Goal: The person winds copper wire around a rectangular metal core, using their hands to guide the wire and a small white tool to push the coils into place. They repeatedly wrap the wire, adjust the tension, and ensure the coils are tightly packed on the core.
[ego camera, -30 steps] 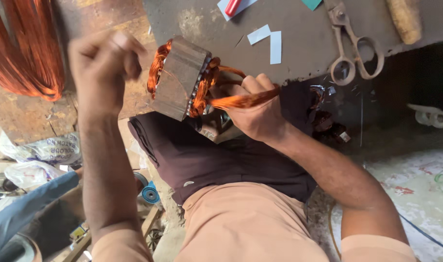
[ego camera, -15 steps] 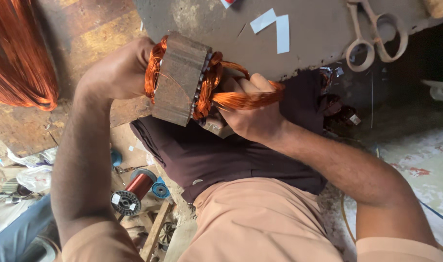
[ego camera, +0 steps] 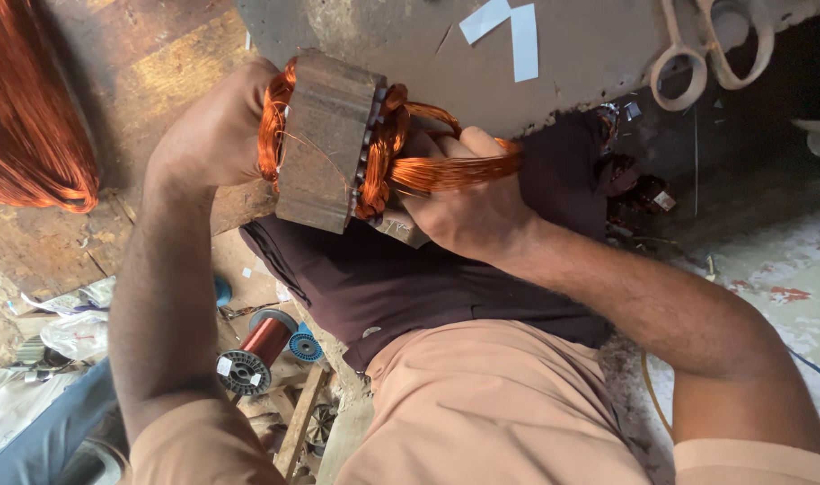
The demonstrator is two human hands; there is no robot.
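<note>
A motor stator, a grey-brown laminated metal block with copper windings at both ends, is held over my lap at the edge of a grey worktable. My left hand grips its left end, fingers over the copper winding there. My right hand is closed around a loose bundle of copper coil wire that sticks out from the stator's right end. A dark cloth lies across my lap beneath it.
Scissors and two white paper strips lie on the worktable. A large hank of copper wire sits at the far left. On the floor below are a copper wire spool, a small blue spool and scraps.
My left hand, raised apart from the stator a second ago, has come in and gripped its left end. My right hand has kept its hold on the coil bundle.
</note>
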